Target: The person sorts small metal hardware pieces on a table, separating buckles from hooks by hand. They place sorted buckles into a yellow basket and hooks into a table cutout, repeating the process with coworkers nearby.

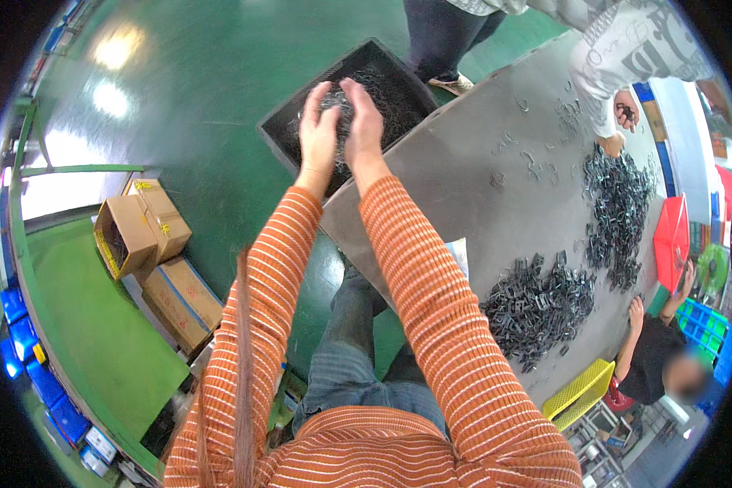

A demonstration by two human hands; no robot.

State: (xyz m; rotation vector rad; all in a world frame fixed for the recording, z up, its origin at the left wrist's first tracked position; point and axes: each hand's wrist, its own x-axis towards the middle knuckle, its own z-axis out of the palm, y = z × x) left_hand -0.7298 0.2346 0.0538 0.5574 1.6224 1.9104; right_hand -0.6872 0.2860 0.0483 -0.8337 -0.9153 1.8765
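While both bare hands reach out past the corner of a grey, flat-topped table, their fingers are extended and somewhat blurred. The left hand and the right hand face each other palm to palm with a gap between them, neither pressed together nor pinching anything visible; whether a piece lies against either palm cannot be told. Both are above a black, rectangular, shallow tray, which sits just beside the table edge. Small, dark, shiny pieces lie inside it, under and around the hands.

On the table, a dense heap of black clip-like pieces lies to the right of the person's right forearm, and a longer dark heap spreads beyond it. Loose dark pieces are scattered farther up. A co-worker's hand in a pale patterned sleeve touches the longer heap. Near the table's right edge stands a red plastic bin; a yellow plastic basket is nearer the person.
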